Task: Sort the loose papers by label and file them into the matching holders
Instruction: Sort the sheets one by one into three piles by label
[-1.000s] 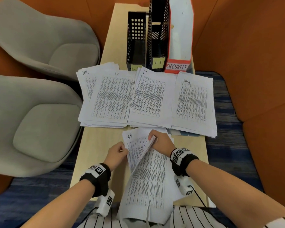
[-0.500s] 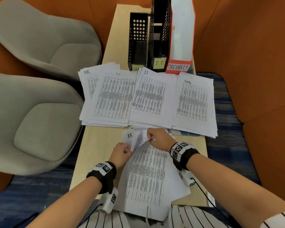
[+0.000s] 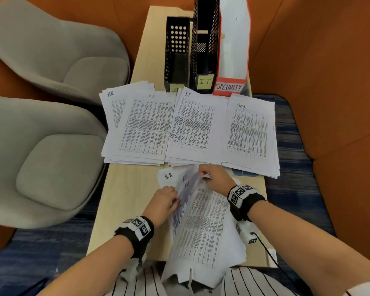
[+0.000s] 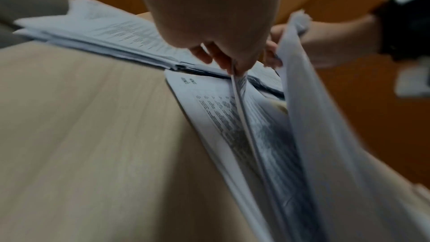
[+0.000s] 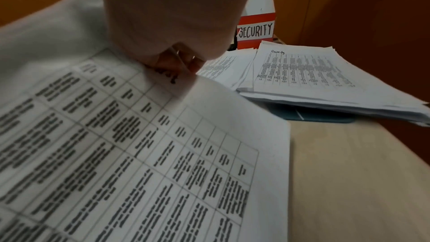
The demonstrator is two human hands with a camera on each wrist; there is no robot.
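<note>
The left hand (image 3: pixel 164 202) pinches one sheet (image 4: pixel 242 109) of the loose stack (image 3: pixel 203 229). The right hand (image 3: pixel 215 178) fingers pinch upper sheets' top corner, lifted off the counter (image 3: pixel 124 199).

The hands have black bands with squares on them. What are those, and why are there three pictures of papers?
Those bands hold small cameras. One picture comes from a camera on the person's head, the other two from each wrist, looking along the fingers. The left hand and right hand are leafing through an unsorted stack, each pinching sheets. On the table lie sorted piles marked HR, IT and Security. Behind them stand three holders with matching labels.
</note>
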